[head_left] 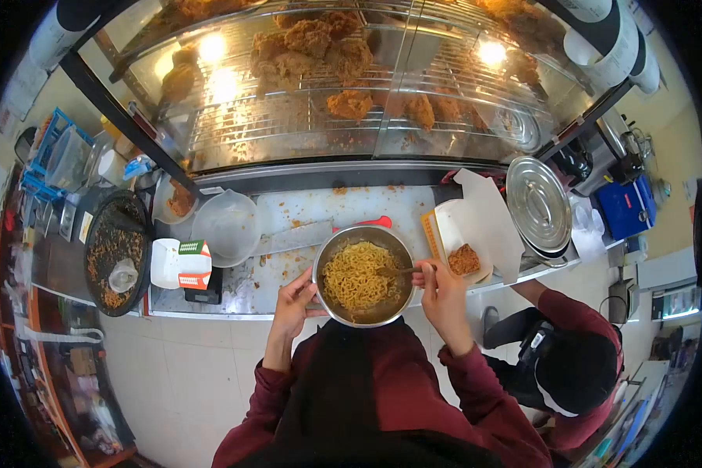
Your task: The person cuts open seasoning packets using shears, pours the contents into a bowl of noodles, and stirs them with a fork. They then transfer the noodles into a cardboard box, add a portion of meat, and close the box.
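At the counter (275, 274), left hand (292, 303) gripping bowl (395, 243), right hand (443, 300) pinching utensil (400, 271), tip indistinct

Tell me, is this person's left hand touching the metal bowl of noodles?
Touching. The head view shows the left hand with its fingers against the side of the metal bowl, no gap between.

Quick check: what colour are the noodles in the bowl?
Yellow: the noodles show best in the head view, the only one here.
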`<state>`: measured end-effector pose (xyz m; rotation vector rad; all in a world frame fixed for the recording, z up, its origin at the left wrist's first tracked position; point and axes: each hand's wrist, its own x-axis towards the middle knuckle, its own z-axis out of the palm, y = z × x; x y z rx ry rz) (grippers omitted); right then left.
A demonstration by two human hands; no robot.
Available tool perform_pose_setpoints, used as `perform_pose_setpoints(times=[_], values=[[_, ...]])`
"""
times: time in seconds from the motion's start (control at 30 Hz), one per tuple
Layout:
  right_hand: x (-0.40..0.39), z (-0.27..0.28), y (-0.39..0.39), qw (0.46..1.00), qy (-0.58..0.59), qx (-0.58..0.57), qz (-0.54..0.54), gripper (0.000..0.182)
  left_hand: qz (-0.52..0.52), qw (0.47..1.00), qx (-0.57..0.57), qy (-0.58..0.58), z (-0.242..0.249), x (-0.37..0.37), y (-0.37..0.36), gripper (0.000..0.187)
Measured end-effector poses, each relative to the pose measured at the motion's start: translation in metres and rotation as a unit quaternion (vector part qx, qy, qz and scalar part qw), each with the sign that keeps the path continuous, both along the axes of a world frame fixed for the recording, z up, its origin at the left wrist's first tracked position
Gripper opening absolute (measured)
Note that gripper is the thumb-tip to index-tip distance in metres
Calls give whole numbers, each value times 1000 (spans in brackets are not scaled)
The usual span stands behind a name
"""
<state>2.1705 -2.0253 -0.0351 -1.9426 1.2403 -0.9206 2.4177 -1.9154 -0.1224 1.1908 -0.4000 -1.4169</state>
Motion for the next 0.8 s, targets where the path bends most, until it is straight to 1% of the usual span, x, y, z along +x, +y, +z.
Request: perform_pose_setpoints(times=[0.03,0.07,0.1,0.2,0.3,0.4,0.5,0.57,0.7,0.8], values=[[2,-17,-1,994,-55,85,-30,17,-4,1000,2,-7,6,-1,-2,47],[3,-34,-2,977,-108,171,-59,20,-6,1000,5,-14,13,-3,-4,48],[5,-47,-1,949,-160,257,-89,24,-3,1000,0,-14,21,-6,-7,48],[10,-65,-7,895,-227,371,-98,29,-3,1000,-9,-26,45,-16,-19,50],[10,-58,-11,853,-275,428,-114,29,-15,999,-30,-28,42,-10,-19,49],[4,-53,-16,830,-301,447,-141,27,-5,1000,6,-21,30,-2,-13,47],[2,-34,-21,844,-313,418,-122,27,4,999,26,-29,17,3,-5,45],[5,-18,-24,854,-321,396,-107,28,12,1000,20,-15,2,8,3,44],[14,9,-19,870,-327,357,-95,31,28,999,16,2,-1,6,10,42],[24,17,-12,931,-293,214,-47,21,46,999,16,10,-2,6,13,41]])
